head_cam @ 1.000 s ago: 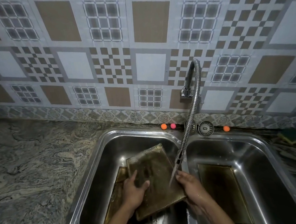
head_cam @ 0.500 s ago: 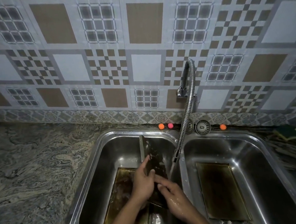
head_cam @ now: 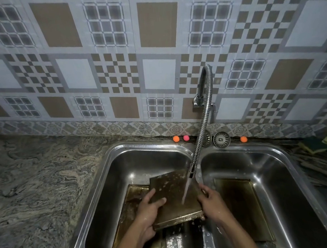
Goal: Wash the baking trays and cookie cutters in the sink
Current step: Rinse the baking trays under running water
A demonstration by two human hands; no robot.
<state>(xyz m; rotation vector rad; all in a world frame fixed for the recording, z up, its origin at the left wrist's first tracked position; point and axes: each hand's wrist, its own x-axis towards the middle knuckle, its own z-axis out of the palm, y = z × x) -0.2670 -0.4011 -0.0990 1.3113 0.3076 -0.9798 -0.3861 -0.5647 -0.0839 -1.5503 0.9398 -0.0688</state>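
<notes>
Over the left basin of the steel double sink (head_cam: 104,181) I hold a dark, soapy baking tray (head_cam: 175,194), bottom side up and tilted. My left hand (head_cam: 150,211) grips its left edge, thumb on top. On the tray's right edge is my right hand (head_cam: 213,203). Water runs from the flexible tap (head_cam: 201,132) onto the tray. Under it, a second tray (head_cam: 133,194) lies in the left basin, and a third tray (head_cam: 242,202) lies flat in the right basin. No cookie cutters are visible.
Two strainer plugs (head_cam: 221,139) and small orange and pink balls (head_cam: 176,138) sit on the sink's back ledge. Marbled stone counter (head_cam: 30,196) extends left. A green scrub pad (head_cam: 312,143) and a green packet lie on the right counter.
The tray stood on edge, nearly vertical, half a second ago; now it lies tilted and face-up under the stream, with my hands apart on its two sides.
</notes>
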